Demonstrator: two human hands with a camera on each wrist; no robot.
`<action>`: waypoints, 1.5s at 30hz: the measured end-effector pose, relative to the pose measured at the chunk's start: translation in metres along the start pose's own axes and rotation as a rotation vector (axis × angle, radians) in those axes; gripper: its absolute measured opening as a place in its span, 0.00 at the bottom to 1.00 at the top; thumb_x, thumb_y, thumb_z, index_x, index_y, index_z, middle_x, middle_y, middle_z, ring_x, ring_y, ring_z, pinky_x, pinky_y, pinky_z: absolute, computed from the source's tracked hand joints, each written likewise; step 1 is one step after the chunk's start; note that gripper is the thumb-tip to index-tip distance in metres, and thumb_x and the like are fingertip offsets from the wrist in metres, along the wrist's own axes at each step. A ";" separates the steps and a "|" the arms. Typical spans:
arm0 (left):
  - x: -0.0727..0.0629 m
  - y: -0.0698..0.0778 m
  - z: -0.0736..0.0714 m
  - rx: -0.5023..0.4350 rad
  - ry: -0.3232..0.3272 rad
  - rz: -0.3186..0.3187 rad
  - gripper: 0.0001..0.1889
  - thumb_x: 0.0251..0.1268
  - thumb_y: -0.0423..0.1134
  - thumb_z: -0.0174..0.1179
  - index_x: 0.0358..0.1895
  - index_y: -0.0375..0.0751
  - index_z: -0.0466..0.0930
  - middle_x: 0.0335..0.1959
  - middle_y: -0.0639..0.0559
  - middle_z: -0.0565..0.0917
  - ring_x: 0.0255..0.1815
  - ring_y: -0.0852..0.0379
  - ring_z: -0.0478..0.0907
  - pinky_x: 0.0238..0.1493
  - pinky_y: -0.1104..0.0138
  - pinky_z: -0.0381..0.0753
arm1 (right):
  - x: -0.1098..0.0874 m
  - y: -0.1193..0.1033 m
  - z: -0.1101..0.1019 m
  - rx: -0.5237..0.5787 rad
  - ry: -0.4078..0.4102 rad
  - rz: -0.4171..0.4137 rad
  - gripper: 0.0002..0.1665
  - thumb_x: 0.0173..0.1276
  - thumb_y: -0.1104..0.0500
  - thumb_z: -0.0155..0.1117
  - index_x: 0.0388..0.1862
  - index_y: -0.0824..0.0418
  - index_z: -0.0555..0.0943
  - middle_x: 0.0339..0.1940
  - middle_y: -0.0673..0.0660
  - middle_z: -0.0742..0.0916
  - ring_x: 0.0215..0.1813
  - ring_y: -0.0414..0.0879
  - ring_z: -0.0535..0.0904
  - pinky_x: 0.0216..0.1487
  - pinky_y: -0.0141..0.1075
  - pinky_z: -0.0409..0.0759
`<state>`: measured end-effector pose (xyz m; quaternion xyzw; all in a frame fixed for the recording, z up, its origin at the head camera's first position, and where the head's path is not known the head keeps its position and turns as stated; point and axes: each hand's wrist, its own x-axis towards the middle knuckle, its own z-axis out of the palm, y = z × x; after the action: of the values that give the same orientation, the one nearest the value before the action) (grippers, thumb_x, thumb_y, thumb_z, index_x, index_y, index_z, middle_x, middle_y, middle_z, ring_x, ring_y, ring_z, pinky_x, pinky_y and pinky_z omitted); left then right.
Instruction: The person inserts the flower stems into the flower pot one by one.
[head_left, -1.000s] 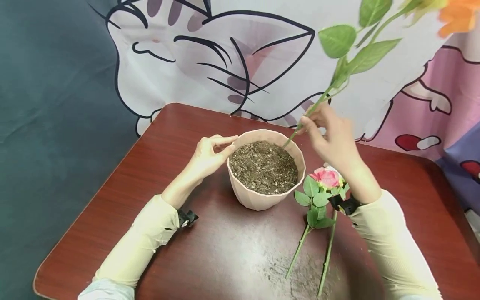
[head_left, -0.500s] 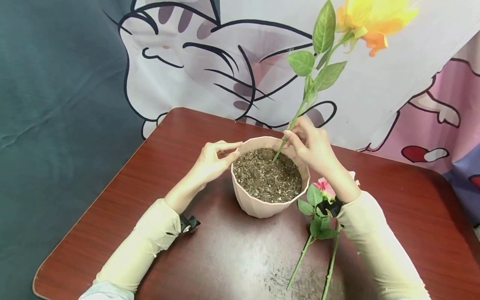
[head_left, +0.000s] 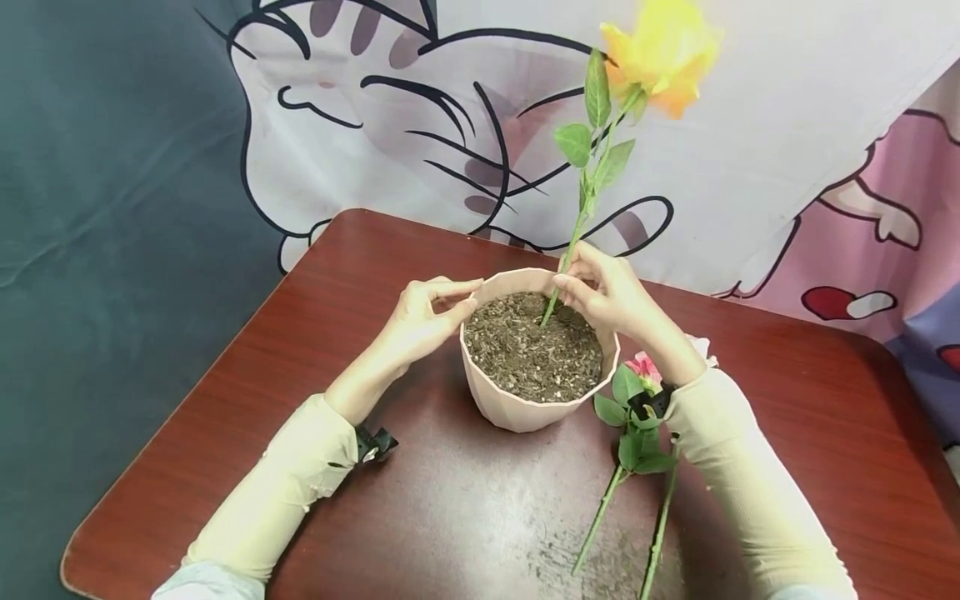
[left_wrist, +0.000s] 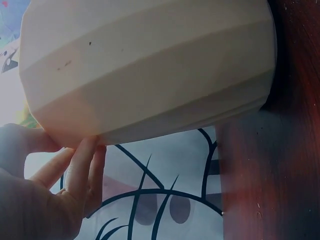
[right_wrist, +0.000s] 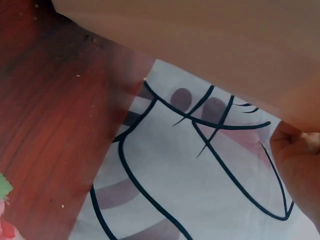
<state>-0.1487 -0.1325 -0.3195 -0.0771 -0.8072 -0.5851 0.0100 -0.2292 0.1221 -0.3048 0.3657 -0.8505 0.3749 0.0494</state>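
A pale pink faceted flowerpot [head_left: 525, 408] full of dark soil [head_left: 536, 358] stands on the table. My left hand [head_left: 423, 321] pinches its left rim between thumb and fingers; the left wrist view shows the fingers [left_wrist: 82, 165] against the pot's outer wall [left_wrist: 150, 75]. Over the back right rim, my right hand [head_left: 607, 287] pinches the green stem of a yellow-orange rose [head_left: 660, 58]. The stem's lower end meets the soil near the back, and the rose stands nearly upright, leaning right. In the right wrist view the hand [right_wrist: 300, 160] is mostly hidden by the pot [right_wrist: 200, 40].
A pink rose [head_left: 643, 371] and a white rose [head_left: 701, 348], partly hidden by the right forearm, lie right of the pot with stems toward the front. Spilled soil [head_left: 562, 550] dusts the brown table [head_left: 420, 508]. A cat-print cloth [head_left: 420, 142] hangs behind.
My right hand has moved left and brought the yellow-orange rose over the pot, its stem end now at the soil and the stem more upright. My left hand stays on the rim.
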 end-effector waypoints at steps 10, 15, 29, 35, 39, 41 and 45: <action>-0.002 0.002 -0.003 0.015 0.013 0.004 0.17 0.64 0.34 0.58 0.57 0.41 0.78 0.47 0.45 0.81 0.45 0.53 0.80 0.41 0.70 0.77 | 0.001 -0.003 0.003 0.009 -0.031 -0.014 0.06 0.66 0.63 0.60 0.32 0.61 0.72 0.21 0.53 0.85 0.23 0.44 0.79 0.23 0.30 0.75; -0.002 0.002 0.000 0.010 0.001 0.007 0.18 0.64 0.34 0.58 0.57 0.41 0.78 0.45 0.43 0.81 0.40 0.53 0.80 0.37 0.71 0.76 | -0.006 -0.003 0.004 -0.027 0.005 -0.008 0.06 0.68 0.61 0.59 0.33 0.60 0.72 0.23 0.51 0.86 0.24 0.42 0.78 0.26 0.31 0.74; 0.000 0.001 0.001 0.005 0.007 -0.001 0.17 0.64 0.36 0.58 0.56 0.43 0.79 0.45 0.45 0.82 0.40 0.54 0.80 0.37 0.71 0.75 | -0.008 0.000 0.007 -0.145 0.238 -0.031 0.10 0.63 0.55 0.65 0.36 0.61 0.79 0.35 0.54 0.81 0.36 0.47 0.77 0.39 0.40 0.75; 0.000 -0.001 0.002 -0.007 0.007 0.010 0.17 0.64 0.36 0.58 0.56 0.42 0.79 0.43 0.45 0.81 0.35 0.56 0.79 0.34 0.72 0.75 | -0.009 0.000 0.007 -0.157 0.248 0.068 0.12 0.66 0.49 0.61 0.33 0.57 0.81 0.36 0.52 0.82 0.37 0.45 0.76 0.39 0.43 0.74; 0.000 -0.001 0.002 -0.008 0.016 0.012 0.17 0.63 0.36 0.59 0.56 0.42 0.79 0.44 0.44 0.82 0.37 0.54 0.79 0.34 0.72 0.75 | -0.008 -0.001 0.006 -0.144 0.248 0.075 0.13 0.66 0.50 0.61 0.34 0.59 0.82 0.34 0.53 0.83 0.33 0.44 0.76 0.36 0.43 0.75; 0.000 0.000 0.002 -0.012 0.017 0.006 0.17 0.63 0.35 0.59 0.56 0.43 0.79 0.45 0.44 0.82 0.37 0.54 0.79 0.34 0.72 0.76 | -0.007 -0.001 0.006 -0.148 0.249 0.090 0.13 0.66 0.50 0.61 0.35 0.59 0.82 0.32 0.53 0.83 0.31 0.43 0.76 0.35 0.41 0.75; -0.001 0.000 0.001 -0.015 0.009 -0.001 0.17 0.63 0.35 0.59 0.56 0.43 0.79 0.45 0.44 0.81 0.38 0.53 0.79 0.34 0.72 0.77 | -0.009 -0.001 0.004 -0.157 0.261 0.133 0.15 0.67 0.49 0.60 0.37 0.59 0.83 0.32 0.53 0.84 0.30 0.42 0.76 0.33 0.36 0.74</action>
<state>-0.1478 -0.1315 -0.3197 -0.0741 -0.8029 -0.5914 0.0129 -0.2209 0.1241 -0.3104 0.2517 -0.8860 0.3538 0.1629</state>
